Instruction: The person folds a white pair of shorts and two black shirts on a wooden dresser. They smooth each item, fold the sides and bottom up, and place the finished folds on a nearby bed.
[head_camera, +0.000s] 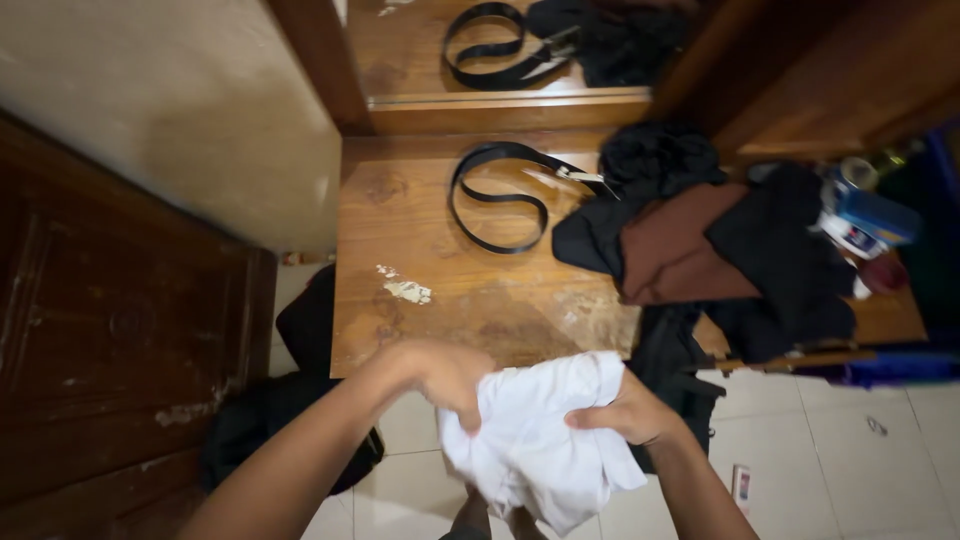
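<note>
Currently both hands clutch a crumpled white cloth (545, 440) at six o'clock, just off the wooden tabletop (440, 270): left hand (445, 378) bunched over its top edge, right hand (630, 412) pinching its side. Seemingly mid-gathering; smoothing it would need a steady pull apart. A black belt (497, 196) lies at twelve o'clock, dark clothes (720, 250) at two.

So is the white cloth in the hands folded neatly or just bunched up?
Bunched up. The white cloth hangs crumpled in loose, uneven folds between the left hand and right hand, both gripping its upper edge.
</note>
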